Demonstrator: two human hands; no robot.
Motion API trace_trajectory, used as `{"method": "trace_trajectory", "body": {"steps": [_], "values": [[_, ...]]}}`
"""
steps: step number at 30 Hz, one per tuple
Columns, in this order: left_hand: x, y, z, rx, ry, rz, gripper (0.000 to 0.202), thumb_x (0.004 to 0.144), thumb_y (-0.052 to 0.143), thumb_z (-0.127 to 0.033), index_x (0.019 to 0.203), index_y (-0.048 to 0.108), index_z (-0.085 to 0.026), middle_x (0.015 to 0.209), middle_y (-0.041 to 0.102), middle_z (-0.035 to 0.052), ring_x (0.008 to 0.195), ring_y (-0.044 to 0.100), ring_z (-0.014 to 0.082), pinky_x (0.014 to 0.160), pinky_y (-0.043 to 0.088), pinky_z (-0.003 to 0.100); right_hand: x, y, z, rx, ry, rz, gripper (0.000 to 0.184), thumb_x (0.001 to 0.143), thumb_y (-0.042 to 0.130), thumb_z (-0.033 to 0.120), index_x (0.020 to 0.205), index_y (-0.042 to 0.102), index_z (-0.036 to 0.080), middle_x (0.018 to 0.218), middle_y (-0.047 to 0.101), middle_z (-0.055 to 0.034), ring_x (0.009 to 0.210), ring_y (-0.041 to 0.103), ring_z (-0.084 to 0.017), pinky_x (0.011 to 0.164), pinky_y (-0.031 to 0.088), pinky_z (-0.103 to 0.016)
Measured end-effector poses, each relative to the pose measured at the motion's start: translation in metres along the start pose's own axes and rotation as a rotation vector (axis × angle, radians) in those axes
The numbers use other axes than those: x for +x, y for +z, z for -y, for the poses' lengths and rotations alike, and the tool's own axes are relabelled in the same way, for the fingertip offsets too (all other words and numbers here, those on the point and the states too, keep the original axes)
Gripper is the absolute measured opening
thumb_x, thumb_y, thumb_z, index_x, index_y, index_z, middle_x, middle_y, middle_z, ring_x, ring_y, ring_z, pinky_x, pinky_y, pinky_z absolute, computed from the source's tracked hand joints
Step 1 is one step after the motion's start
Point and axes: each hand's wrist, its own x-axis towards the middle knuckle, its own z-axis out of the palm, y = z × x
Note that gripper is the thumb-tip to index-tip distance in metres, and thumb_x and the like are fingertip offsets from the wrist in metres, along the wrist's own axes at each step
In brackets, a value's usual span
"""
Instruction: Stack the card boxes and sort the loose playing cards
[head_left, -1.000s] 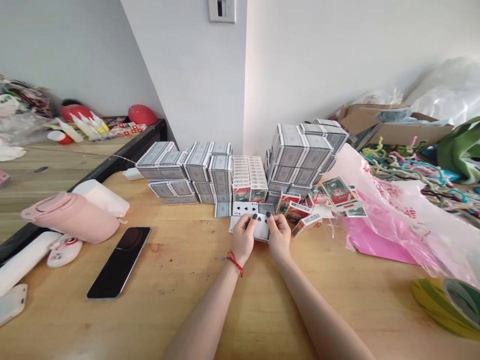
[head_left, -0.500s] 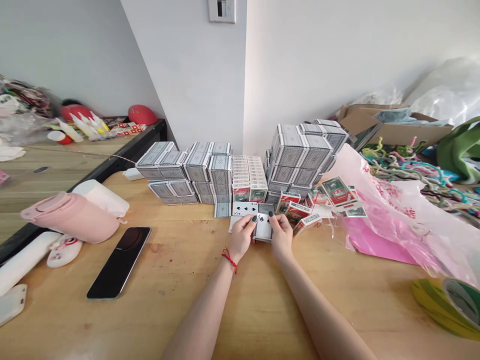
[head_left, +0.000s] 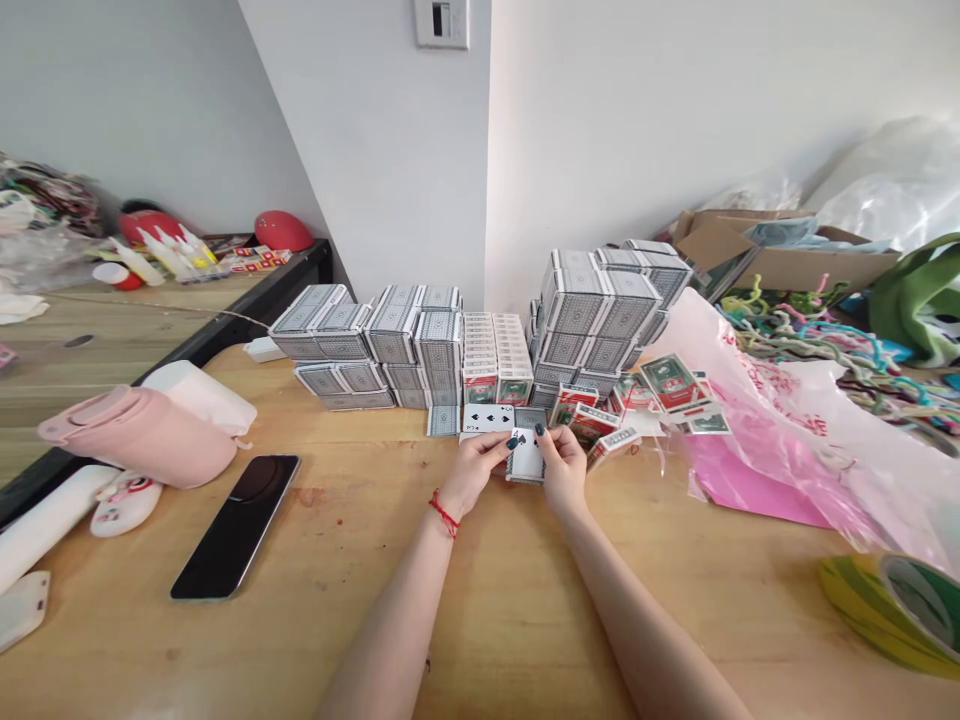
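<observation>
Head cam: spade card (head_left: pixel 529 464) btwn L fingers (head_left: pixel 500 454) & R fingers (head_left: pixel 551 452), both pinching its sides.

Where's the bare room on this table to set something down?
Bare tabletop lies between the black phone and the left forearm, and between the right forearm and the tape roll. It's crowded beside and behind the held cards, with patterned blocks and boxes, and left of the phone by the pink bottle.
</observation>
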Motion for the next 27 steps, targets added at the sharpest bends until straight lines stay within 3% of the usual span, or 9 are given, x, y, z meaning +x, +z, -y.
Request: {"method": "trace_trajectory", "body": {"steps": [7,14,27], "values": [[-0.003,0.001,-0.005,0.031,0.038,0.016,0.028,0.068,0.063,-0.038,0.084,0.066,-0.015,0.075,0.060,0.0036,0.066,0.052,0.0123,0.058,0.042,0.023,-0.001,0.002,0.000,-0.020,0.003,-0.019,0.034,0.070,0.060,0.046,0.059,0.044,0.019,0.054,0.040,0.0055,0.050,0.033,-0.008,0.046,0.029,-0.021],[-0.006,0.008,-0.006,0.214,0.157,-0.056,0.028,0.077,0.052,-0.042,0.066,0.051,-0.016,0.059,0.042,-0.0038,0.055,0.039,0.0078,0.051,0.034,0.019,0.000,0.003,-0.001,0.049,0.036,-0.027,0.032,0.068,0.062,0.043,0.059,0.045,0.018,0.054,0.041,0.0060,0.049,0.033,-0.008,0.047,0.029,-0.020],[-0.006,0.004,-0.011,0.202,0.127,0.036,0.027,0.076,0.053,-0.041,0.079,0.060,-0.015,0.071,0.055,0.0011,0.066,0.049,0.0122,0.059,0.042,0.022,0.002,0.001,-0.007,0.106,0.070,-0.031,0.030,0.067,0.065,0.041,0.059,0.047,0.018,0.055,0.044,0.0057,0.049,0.036,-0.008,0.047,0.030,-0.020]]}}
